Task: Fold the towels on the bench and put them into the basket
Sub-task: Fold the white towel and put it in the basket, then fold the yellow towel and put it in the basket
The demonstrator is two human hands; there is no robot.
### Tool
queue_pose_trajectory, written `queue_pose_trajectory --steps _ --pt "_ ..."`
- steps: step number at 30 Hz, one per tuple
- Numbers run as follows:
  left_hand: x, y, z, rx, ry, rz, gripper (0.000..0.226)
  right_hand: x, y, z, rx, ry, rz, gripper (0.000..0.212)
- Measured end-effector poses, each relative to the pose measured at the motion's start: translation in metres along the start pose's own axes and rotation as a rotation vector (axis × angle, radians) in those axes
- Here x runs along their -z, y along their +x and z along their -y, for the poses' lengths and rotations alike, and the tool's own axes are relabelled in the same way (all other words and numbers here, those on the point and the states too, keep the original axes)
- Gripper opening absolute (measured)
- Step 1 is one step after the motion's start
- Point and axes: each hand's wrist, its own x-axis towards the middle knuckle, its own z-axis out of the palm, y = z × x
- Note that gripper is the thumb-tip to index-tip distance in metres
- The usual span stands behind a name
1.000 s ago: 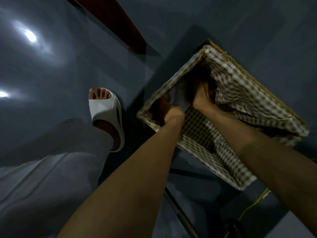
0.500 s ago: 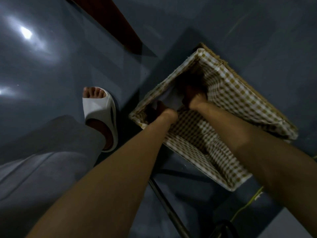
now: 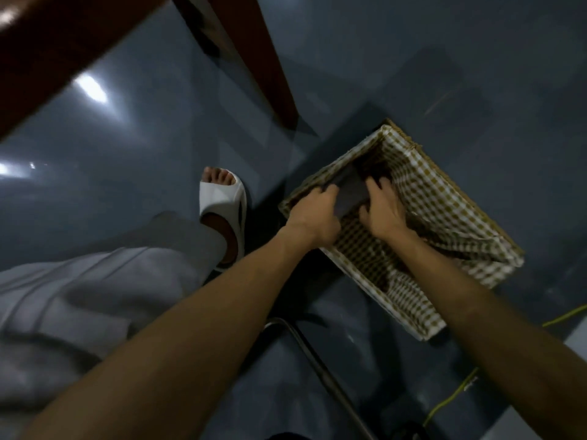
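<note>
Risen to basket (image 3: 444,201) rim, left hand (image 3: 313,214) grips towel (image 3: 349,192); right hand (image 3: 384,211) splayed on it; slipper (image 3: 222,201), bench leg (image 3: 254,58) nearby.

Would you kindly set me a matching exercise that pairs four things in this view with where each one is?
Things:
1. dark grey folded towel
2. white open-toed sandal
3. thin yellow-green cord
4. reddish-brown wooden leg

Places:
A. on a foot, left of the wicker basket lined with checked cloth
B. on the floor at lower right
C. inside the basket, between the left hand and the right hand
D. slanting across the top of the view

Pairs: 1-C, 2-A, 3-B, 4-D
</note>
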Motion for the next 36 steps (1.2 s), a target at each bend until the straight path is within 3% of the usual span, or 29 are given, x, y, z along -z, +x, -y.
queue_pose_trajectory --steps 5,9,17,27,36 --pt "0.038 -0.053 0.015 -0.110 0.090 -0.179 0.033 0.037 -0.036 0.024 0.131 0.142 -0.031 0.060" --pt "0.094 -0.090 0.021 -0.196 0.176 -0.311 0.043 0.080 -0.057 0.072 0.308 0.177 -0.046 0.051" --pt "0.218 -0.203 0.036 -0.216 0.263 -0.547 0.050 0.161 -0.104 0.233 0.590 0.389 -0.246 0.042" --pt "0.293 -0.364 0.145 0.013 0.202 -0.956 0.052 0.185 -0.148 0.449 0.970 0.295 -0.325 0.046" --pt "0.275 -0.473 0.266 0.220 -0.023 -1.133 0.048 0.134 -0.212 0.593 1.159 0.090 -0.153 0.045"
